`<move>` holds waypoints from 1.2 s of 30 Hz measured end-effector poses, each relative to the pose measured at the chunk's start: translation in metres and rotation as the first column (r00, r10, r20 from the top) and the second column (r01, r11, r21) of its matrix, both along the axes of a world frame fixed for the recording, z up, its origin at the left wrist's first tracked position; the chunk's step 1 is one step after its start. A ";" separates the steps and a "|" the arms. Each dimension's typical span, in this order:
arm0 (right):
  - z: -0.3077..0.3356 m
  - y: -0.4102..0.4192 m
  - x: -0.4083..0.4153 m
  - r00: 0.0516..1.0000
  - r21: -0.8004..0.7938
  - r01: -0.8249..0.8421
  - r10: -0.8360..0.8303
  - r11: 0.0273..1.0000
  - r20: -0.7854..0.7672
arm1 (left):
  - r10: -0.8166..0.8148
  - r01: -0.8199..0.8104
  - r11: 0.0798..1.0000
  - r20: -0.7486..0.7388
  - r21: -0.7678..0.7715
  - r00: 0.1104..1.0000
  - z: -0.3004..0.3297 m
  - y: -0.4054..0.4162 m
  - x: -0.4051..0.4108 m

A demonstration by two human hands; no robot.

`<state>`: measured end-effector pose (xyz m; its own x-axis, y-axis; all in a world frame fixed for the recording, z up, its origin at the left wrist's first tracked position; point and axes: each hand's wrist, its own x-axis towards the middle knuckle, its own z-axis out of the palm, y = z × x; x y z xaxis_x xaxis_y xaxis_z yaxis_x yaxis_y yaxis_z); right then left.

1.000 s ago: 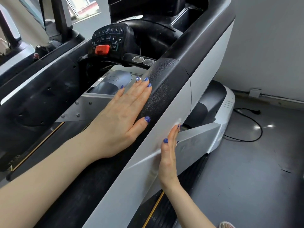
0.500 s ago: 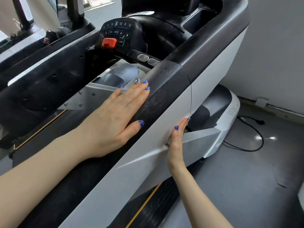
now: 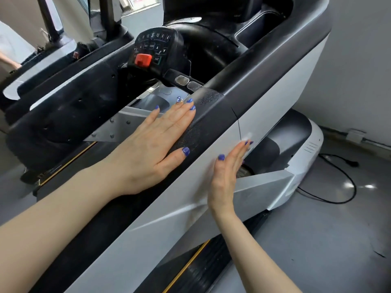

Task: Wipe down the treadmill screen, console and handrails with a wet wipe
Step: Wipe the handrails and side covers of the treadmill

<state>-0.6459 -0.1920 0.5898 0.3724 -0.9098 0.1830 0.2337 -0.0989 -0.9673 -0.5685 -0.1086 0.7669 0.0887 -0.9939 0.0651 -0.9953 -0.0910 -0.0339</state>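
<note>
My left hand (image 3: 152, 149) lies flat, fingers straight, on the inner side of the treadmill's right handrail (image 3: 211, 123), a black textured top over a white side panel. My right hand (image 3: 227, 172) presses flat against the white outer panel (image 3: 273, 115), with a bit of white wet wipe (image 3: 248, 135) showing past its fingertips; most of the wipe is hidden under the hand. The black console keypad (image 3: 156, 46) with a red stop button (image 3: 143, 59) sits ahead, up the rail.
A left handrail (image 3: 63, 96) runs parallel on the left. The belt (image 3: 196, 269) with a yellow stripe shows below. The white motor cover (image 3: 306, 149) lies on the right, with a black cable (image 3: 342, 172) on the grey floor and a wall behind.
My right hand has slid forward and up along the white panel, pushing the wipe with it. My left hand stays flat on the rail. The view has shifted slightly.
</note>
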 end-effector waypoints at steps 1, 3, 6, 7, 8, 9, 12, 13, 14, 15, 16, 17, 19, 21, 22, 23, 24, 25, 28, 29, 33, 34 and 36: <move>0.010 -0.001 0.001 1.000 -0.049 0.025 -0.025 0.998 0.004 | -0.006 0.006 1.000 0.002 -0.008 1.000 -0.001 0.000 0.001; 0.017 0.009 -0.001 1.000 -0.200 0.012 -0.010 0.980 0.010 | -0.010 0.010 1.000 0.007 -0.025 1.000 -0.002 -0.001 0.002; 0.003 0.022 -0.013 0.996 -0.413 -0.082 0.081 0.907 -0.021 | -0.020 0.020 0.999 0.010 -0.038 1.000 -0.003 -0.001 0.004; 0.002 0.017 -0.017 0.996 -0.486 -0.086 0.073 0.870 -0.045 | -0.024 0.025 0.999 0.012 -0.043 1.000 -0.003 -0.001 0.005; 0.008 0.006 -0.018 0.997 -0.561 -0.076 0.049 0.824 -0.063 | -0.027 0.028 0.998 0.014 -0.049 1.000 -0.003 -0.001 0.006; 0.019 -0.007 -0.019 0.997 -0.630 -0.067 0.022 0.773 -0.079 | -0.030 0.030 0.998 0.016 -0.055 0.999 -0.003 -0.001 0.006; 0.066 -0.059 -0.013 0.980 -0.782 -0.051 -0.122 0.621 -0.160 | -0.025 0.026 0.997 0.011 -0.070 1.000 -0.004 -0.001 0.007; 0.077 -0.077 -0.011 0.967 -0.797 -0.046 -0.173 0.602 -0.186 | -0.022 0.022 0.997 0.012 -0.069 1.000 -0.005 0.000 0.007; 0.082 -0.094 -0.011 0.955 -0.791 -0.039 -0.210 0.611 -0.209 | -0.017 0.018 0.998 0.012 -0.064 1.000 -0.005 0.000 0.007; 0.083 -0.111 -0.013 0.947 -0.767 -0.031 -0.227 0.642 -0.228 | -0.014 0.014 0.998 0.013 -0.058 1.000 -0.005 0.001 0.007; 0.081 -0.124 -0.014 0.945 -0.732 -0.020 -0.226 0.681 -0.236 | -0.013 0.013 0.998 0.014 -0.056 1.000 -0.005 0.001 0.007; 0.078 -0.134 -0.015 0.950 -0.693 -0.011 -0.209 0.721 -0.233 | -0.014 0.015 0.998 0.016 -0.055 1.000 -0.004 0.001 0.006; 0.078 -0.139 -0.014 0.962 -0.624 -0.004 -0.167 0.781 -0.216 | -0.019 0.019 0.999 0.008 -0.051 1.000 -0.004 0.000 0.005; 0.081 -0.121 -0.010 0.968 -0.584 0.002 -0.148 0.812 -0.203 | -0.015 0.015 0.999 -0.006 -0.038 1.000 -0.004 0.000 0.004; 0.077 -0.104 -0.008 0.970 -0.581 0.010 -0.150 0.814 -0.193 | -0.015 0.015 0.999 -0.005 -0.035 1.000 -0.003 0.000 0.004; 0.070 -0.082 -0.007 0.975 -0.575 0.014 -0.139 0.818 -0.173 | -0.017 0.017 0.999 0.000 -0.035 1.000 -0.003 0.000 0.004; 0.059 -0.057 -0.007 0.984 -0.548 0.008 -0.105 0.836 -0.145 | -0.020 0.020 0.999 0.006 -0.036 1.000 -0.004 0.000 0.004; 0.046 -0.031 -0.009 0.992 -0.502 -0.010 -0.056 0.865 -0.116 | -0.023 0.023 0.999 0.010 -0.036 1.000 -0.004 0.000 0.004; 0.011 0.026 -0.012 0.997 -0.373 -0.066 0.046 0.926 -0.063 | -0.033 0.034 0.999 0.010 -0.032 0.999 -0.004 0.000 0.005; 0.006 0.031 -0.010 0.997 -0.353 -0.065 0.050 0.933 -0.051 | -0.036 0.037 0.999 0.010 -0.034 0.999 -0.004 0.000 0.005; 0.023 -0.014 0.005 0.996 -0.296 0.082 -0.072 0.952 0.047 | -0.041 0.041 0.998 -0.003 -0.039 0.999 -0.004 0.000 0.005; 0.032 -0.035 0.009 0.990 -0.242 0.130 -0.114 0.962 0.080 | -0.036 0.036 0.999 -0.010 -0.039 0.999 -0.004 -0.001 0.006; 0.046 -0.064 0.012 0.978 -0.169 0.188 -0.169 0.967 0.123 | -0.027 0.027 0.999 -0.013 -0.026 1.000 -0.004 -0.001 0.005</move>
<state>-0.6337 -0.2560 0.6354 0.1764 -0.9086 0.3785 0.2975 -0.3173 -0.9004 -0.5631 -0.1100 0.7632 0.0629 -0.9939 0.0901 -0.9977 -0.0649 -0.0190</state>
